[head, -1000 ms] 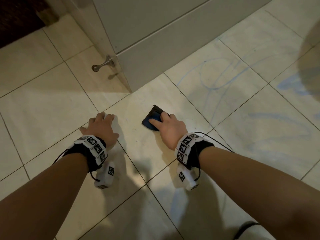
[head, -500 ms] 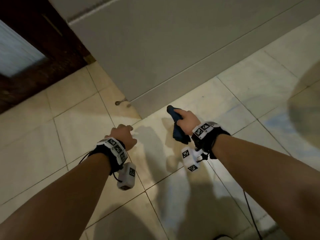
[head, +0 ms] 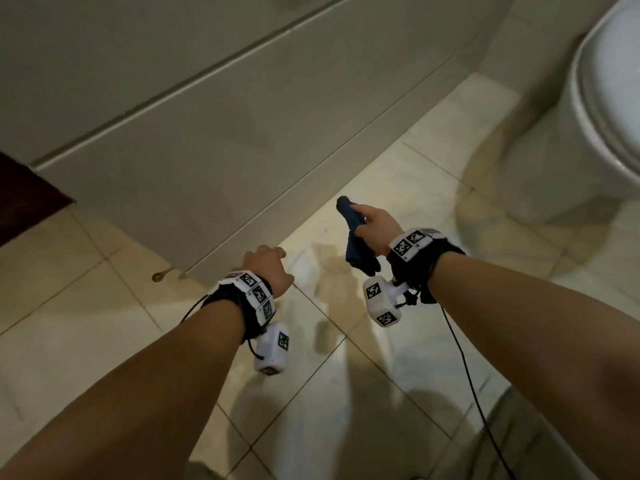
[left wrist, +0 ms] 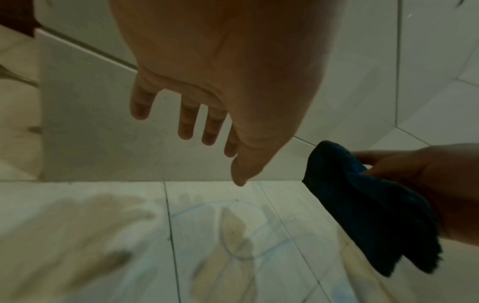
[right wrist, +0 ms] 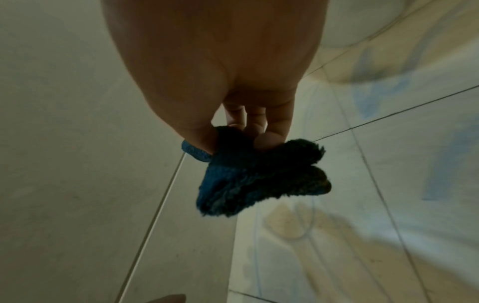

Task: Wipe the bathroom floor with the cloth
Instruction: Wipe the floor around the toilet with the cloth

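The right hand (head: 375, 226) pinches the crumpled dark-blue fluffy cloth (head: 356, 244) above the pale tiled floor (head: 398, 358), left of the white toilet (head: 609, 98); the left hand (head: 268, 268) hangs relaxed, empty. Wiping seems paused: next, lowering the cloth onto remaining blue smears.

Head-down view; wrist close-ups, shared floor (head: 398, 358)

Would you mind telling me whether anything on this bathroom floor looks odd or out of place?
Yes: faint blue streaks mark the floor tiles below the blue cloth, which the right hand holds off the floor.
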Demonstrator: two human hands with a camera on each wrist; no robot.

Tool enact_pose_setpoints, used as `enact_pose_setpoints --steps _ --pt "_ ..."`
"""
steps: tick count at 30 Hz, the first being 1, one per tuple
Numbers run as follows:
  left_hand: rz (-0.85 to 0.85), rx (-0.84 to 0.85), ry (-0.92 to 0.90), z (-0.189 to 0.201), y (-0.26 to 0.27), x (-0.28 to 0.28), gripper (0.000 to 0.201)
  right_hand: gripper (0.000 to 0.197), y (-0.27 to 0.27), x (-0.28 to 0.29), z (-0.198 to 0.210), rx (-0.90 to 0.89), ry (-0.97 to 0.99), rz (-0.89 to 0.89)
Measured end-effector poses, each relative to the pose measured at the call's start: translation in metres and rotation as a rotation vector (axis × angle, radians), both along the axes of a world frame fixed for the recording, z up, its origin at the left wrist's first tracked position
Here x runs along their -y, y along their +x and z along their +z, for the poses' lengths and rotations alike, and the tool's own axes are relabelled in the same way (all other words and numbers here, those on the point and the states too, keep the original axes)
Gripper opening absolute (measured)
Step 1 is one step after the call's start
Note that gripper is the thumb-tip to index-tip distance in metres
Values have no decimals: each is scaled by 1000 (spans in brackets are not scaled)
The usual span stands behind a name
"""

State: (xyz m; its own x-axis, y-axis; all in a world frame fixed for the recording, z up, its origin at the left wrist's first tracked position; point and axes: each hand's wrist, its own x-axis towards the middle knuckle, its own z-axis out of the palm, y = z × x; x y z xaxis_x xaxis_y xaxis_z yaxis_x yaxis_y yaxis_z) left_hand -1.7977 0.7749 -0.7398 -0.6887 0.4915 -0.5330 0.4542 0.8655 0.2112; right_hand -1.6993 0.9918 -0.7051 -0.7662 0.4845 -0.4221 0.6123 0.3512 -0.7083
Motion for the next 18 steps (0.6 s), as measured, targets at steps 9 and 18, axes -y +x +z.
enact_pose_setpoints --steps 9,18 --pt "-46 12 -115 -29 10 -50 63 49 23 -57 -38 -43 60 65" --pt "175 -29 -210 -64 42 -55 58 59 31 -113 -98 14 -5 189"
